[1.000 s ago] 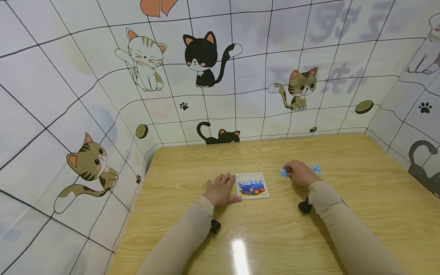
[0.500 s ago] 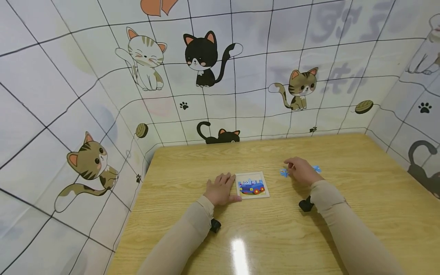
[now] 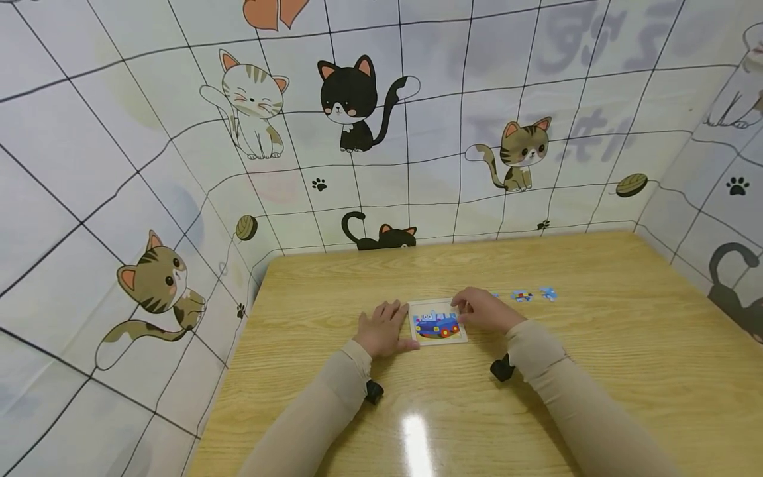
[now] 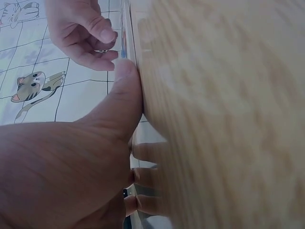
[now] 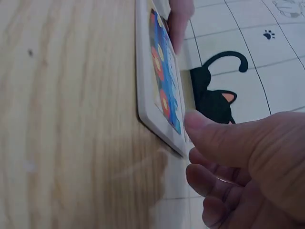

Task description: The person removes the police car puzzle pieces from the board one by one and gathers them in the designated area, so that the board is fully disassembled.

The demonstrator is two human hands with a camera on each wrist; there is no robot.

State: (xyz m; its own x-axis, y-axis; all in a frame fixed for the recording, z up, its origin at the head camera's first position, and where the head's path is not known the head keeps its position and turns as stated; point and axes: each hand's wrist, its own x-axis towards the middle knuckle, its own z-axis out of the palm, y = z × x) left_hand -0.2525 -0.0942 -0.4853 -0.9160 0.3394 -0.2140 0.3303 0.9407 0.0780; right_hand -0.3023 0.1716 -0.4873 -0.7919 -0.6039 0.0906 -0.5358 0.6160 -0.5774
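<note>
A small jigsaw puzzle in a pale frame lies on the table, with a blue vehicle picture partly filling it. My left hand lies along its left side, fingers spread on the table and thumb by the near left corner; in the left wrist view the thumb runs along the edge. My right hand is at the frame's right side, fingers loosely bent. The right wrist view shows its thumb close to the frame's corner and no piece in the fingers.
Loose blue puzzle pieces lie behind my right hand: one in the middle, one farther right, and another mostly hidden by the hand. A cat-patterned sheet borders the wooden table at the back and sides.
My right hand has moved left from the loose pieces to the puzzle frame, uncovering the middle piece. My left hand and the frame have stayed in place.
</note>
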